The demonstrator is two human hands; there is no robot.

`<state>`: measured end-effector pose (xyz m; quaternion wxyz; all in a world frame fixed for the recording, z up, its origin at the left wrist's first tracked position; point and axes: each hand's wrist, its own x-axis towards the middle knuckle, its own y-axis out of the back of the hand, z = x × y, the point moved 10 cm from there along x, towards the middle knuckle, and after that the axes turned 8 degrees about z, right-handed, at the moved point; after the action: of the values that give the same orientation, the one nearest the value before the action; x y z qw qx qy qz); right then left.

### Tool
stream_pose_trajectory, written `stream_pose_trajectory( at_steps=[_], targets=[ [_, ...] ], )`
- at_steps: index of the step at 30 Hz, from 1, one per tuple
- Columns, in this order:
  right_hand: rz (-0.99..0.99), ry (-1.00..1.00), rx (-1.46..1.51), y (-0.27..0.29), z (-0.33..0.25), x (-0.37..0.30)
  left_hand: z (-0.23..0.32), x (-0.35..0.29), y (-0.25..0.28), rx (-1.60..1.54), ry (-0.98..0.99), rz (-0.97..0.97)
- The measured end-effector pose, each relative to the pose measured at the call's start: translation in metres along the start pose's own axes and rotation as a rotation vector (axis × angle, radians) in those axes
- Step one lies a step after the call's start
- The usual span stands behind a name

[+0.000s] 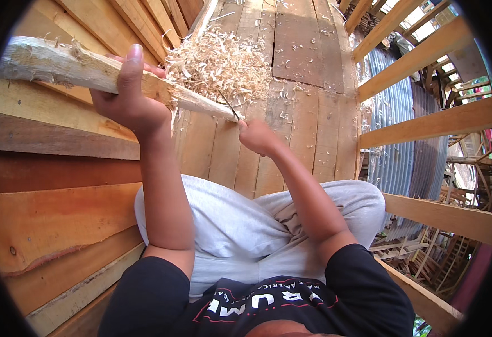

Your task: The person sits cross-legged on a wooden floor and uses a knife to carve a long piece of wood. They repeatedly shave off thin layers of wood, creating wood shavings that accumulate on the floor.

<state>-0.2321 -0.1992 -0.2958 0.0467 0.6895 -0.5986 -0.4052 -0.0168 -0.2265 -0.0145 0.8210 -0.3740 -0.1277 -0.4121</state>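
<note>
A long, pale wooden stick (pixel 60 63) with a rough, partly shaved surface slants from the far left toward the middle. My left hand (pixel 130 95) is closed round it, thumb on top and fingers mostly hidden beneath. The stick narrows past that hand, and its thin end reaches close to my right hand (pixel 257 136). My right hand is shut on a knife, whose thin dark blade (pixel 230 105) crosses the stick near the narrow end. The knife's handle is hidden inside my fist. Loose curls of wood cling to the stick.
A heap of wood shavings (pixel 218 67) lies on the plank floor (pixel 296 121) just beyond the stick. Wooden boards (pixel 60 216) form a wall close on my left. On the right runs a slatted railing (pixel 431 124), with corrugated metal sheets (pixel 392 95) outside it. My legs (pixel 234 224) are folded beneath my arms.
</note>
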Motion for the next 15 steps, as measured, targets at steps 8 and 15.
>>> stream_pose_trajectory(
  at_steps=[8, 15],
  targets=[
    [0.090, 0.031, 0.059, 0.004, -0.005, 0.001, -0.003, -0.005, -0.001, -0.016, 0.030, -0.044],
    [-0.132, -0.107, -0.078, 0.022, -0.022, -0.044, -0.002, -0.006, -0.006, -0.043, 0.018, -0.118]
  ],
)
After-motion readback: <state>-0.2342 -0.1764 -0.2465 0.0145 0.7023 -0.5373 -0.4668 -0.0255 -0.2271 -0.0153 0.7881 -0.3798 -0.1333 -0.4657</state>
